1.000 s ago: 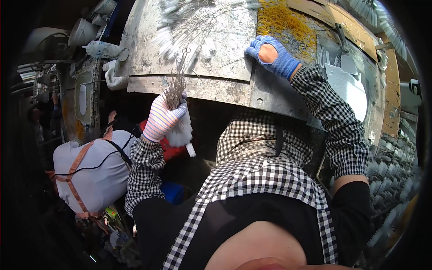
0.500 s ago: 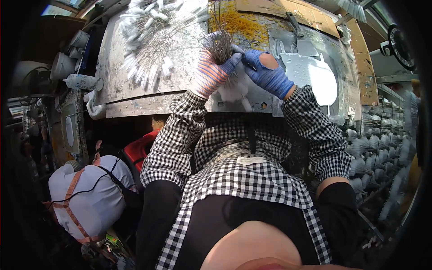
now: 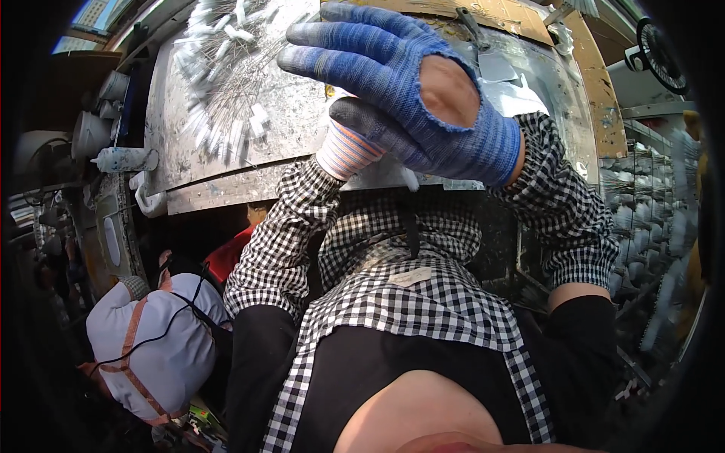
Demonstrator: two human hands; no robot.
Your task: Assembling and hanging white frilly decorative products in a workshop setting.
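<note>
My right hand (image 3: 404, 90), in a blue knit glove with a large hole over its back, is raised close to the view. Its fingers are stretched out and spread toward the left. Behind it is my left hand (image 3: 349, 151), in a striped white, orange and blue glove, its fingers mostly hidden. White bristles (image 3: 379, 178) show below the hands at the table's front edge, from the bundle of wire-handled brushes that my left hand grips; the wires are covered by my right hand. Left of the hands, many loose wire-handled brushes (image 3: 226, 90) with white heads lie fanned out.
The worn, paint-spotted table (image 3: 162, 151) carries a scraper (image 3: 497, 66) and cardboard (image 3: 513, 21) at the back right. A white bottle (image 3: 128, 159) lies at left. A co-worker (image 3: 155, 343) bends low at the left; racked white brushes (image 3: 638, 196) and a black fan (image 3: 661, 57) stand right.
My right hand has left the wire bundle, risen toward the view and spread its fingers. It now covers most of my left hand, the bundle and the yellow rubber bands.
</note>
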